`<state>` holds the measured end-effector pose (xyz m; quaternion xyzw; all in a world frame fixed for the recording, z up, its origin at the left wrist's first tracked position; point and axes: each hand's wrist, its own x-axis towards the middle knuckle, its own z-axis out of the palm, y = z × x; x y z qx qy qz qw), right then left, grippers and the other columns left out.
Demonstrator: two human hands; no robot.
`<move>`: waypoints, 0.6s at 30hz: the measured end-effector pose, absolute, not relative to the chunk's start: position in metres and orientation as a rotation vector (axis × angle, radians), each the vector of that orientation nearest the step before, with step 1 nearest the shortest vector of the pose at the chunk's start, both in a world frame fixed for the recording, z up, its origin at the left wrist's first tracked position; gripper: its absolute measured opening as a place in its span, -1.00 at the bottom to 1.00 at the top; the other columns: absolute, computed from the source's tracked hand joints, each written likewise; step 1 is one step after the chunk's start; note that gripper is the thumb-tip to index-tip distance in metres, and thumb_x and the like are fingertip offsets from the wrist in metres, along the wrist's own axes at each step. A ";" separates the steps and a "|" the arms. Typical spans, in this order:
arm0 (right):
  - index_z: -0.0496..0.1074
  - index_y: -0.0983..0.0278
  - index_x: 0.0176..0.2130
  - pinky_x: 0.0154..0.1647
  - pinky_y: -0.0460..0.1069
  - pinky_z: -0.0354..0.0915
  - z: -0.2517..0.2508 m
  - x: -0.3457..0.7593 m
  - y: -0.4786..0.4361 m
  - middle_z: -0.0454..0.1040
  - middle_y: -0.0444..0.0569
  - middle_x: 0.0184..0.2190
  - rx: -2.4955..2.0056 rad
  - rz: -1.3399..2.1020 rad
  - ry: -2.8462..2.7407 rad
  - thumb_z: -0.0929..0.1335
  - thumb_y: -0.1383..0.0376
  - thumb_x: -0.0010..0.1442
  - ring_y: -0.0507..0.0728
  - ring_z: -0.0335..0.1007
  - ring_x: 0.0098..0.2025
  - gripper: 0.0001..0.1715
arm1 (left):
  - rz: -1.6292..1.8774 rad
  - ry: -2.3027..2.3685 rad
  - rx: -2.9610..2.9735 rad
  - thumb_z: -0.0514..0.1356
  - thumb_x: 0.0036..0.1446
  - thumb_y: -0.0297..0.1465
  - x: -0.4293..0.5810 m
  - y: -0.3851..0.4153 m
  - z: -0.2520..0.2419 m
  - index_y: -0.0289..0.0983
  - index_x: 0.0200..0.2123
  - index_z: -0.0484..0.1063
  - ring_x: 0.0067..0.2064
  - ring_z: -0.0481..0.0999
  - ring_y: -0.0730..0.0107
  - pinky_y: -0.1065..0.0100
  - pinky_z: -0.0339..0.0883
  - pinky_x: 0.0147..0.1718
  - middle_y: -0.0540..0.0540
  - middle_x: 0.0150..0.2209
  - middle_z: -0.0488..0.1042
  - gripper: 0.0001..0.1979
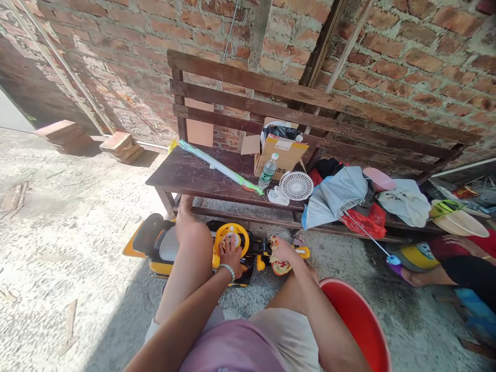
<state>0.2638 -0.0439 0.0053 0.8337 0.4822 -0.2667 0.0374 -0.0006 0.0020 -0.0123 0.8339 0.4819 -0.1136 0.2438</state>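
My left hand, with a beaded bracelet at the wrist, lies over the white centre of a yellow toy steering wheel, its fingers spread. The wheel belongs to a yellow and black ride-on toy digger standing between my legs and the bench. To the right, beside the digger's black and yellow arm, my right hand is closed around a crumpled cream and red patterned cloth. Part of that cloth shows above the fingers and part below; the grip itself is hidden.
A dark wooden bench holds a long wrapped roll, a water bottle, a cardboard box, a white fan and a folded umbrella. A red bucket stands at my right. Another person's hand is far right.
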 end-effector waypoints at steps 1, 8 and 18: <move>0.47 0.23 0.26 0.02 0.07 0.41 0.006 0.255 -0.043 0.62 0.20 0.17 2.559 -0.820 1.485 0.42 0.33 0.17 0.34 0.59 0.12 -0.34 | -0.317 1.313 2.277 0.40 0.07 -0.27 -0.001 0.002 -0.012 -0.20 0.42 0.39 0.62 -0.53 -0.35 -0.39 -0.49 0.50 -0.30 0.64 -0.46 -0.18; 0.35 0.15 0.34 0.09 0.03 0.36 0.001 0.245 -0.084 0.31 0.12 0.46 2.588 -0.689 1.531 0.33 0.33 0.33 0.27 0.49 0.25 -0.38 | -0.337 1.235 2.255 0.37 0.07 -0.31 -0.007 0.003 -0.004 -0.21 0.44 0.35 0.61 -0.59 -0.29 -0.33 -0.52 0.51 -0.27 0.63 -0.55 -0.17; 0.30 0.21 0.36 0.18 0.15 0.40 -0.008 0.259 -0.100 0.33 0.26 0.39 2.848 -0.563 1.227 0.28 0.36 0.32 0.35 0.50 0.22 -0.35 | -0.292 1.264 2.255 0.37 0.07 -0.35 -0.006 0.001 -0.004 -0.23 0.42 0.38 0.62 -0.51 -0.31 -0.31 -0.48 0.53 -0.26 0.65 -0.47 -0.19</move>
